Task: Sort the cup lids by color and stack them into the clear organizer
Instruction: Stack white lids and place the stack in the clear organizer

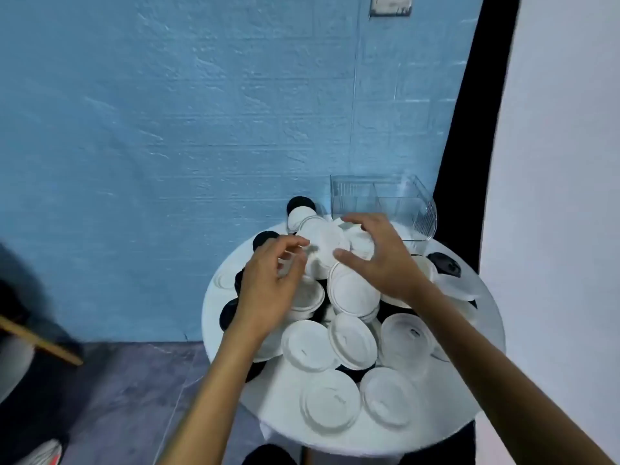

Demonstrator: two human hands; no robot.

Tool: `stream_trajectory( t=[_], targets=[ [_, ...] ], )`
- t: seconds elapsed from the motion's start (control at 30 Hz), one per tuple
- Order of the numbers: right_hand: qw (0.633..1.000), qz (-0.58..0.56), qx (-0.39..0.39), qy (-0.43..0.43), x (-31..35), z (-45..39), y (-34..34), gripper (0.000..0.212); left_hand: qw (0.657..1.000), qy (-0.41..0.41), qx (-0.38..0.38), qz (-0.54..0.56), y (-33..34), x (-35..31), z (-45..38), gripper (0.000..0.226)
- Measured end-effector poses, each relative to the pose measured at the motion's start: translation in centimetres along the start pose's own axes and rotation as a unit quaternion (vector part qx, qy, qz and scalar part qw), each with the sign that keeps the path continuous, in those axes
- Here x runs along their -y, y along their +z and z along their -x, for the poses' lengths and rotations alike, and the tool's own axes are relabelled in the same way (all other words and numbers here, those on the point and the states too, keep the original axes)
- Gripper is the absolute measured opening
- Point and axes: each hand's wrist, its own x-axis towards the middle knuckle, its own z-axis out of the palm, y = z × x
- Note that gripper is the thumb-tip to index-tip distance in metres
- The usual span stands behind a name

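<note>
The round white plastic cup lid (327, 245) you are after sits at the top of the heap, right between your two hands, with more white lids under and just behind it. Your right hand (379, 260) arches over it, fingers spread and curved with the thumb at its near edge; your left hand (268, 283) comes in from the other side, fingers loosely curled at its rim. Blur hides whether either grip has actually closed on it, so I cannot tell. I would pinch only the rim, lift straight up so nested lids below fall away, and check you hold one colour. The clear ribbed plastic organizer (424, 209) stands just beyond your right fingertips, and looks empty. Black round lids (444, 263) lie to that hand's outer side and beyond your left; leave them. Frosted translucent lids (406, 340) rest nearer you on the round white bench (285, 427).
</note>
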Motion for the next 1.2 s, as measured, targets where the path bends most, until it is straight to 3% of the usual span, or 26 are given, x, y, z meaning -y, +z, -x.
stream_trajectory(
  t=[0.13,0.33,0.5,0.97,1.2],
  targets=[
    [0.986,0.063,0.130,0.080,0.8,-1.3,0.4,0.089,0.999,-0.050,0.009,-0.008,0.9,-0.2,0.3,0.021],
    [0.965,0.158,0.182,0.107,1.4,-3.1,1.2,0.099,0.998,-0.056,-0.016,-0.016,0.9,0.5,-0.4,0.024],
    [0.967,0.163,0.166,0.102,0.7,-3.1,2.0,0.097,0.998,-0.051,-0.014,-0.019,0.9,1.3,-1.0,0.024],
    [0.996,0.003,0.086,0.040,1.0,-4.6,0.1,0.093,1.000,-0.008,-0.024,-0.012,1.2,1.0,-3.3,0.030],
    [0.996,-0.022,0.078,-0.044,3.4,-4.8,1.0,0.099,0.984,-0.089,0.026,0.151,1.3,-2.0,-4.7,0.048]
  ],
)
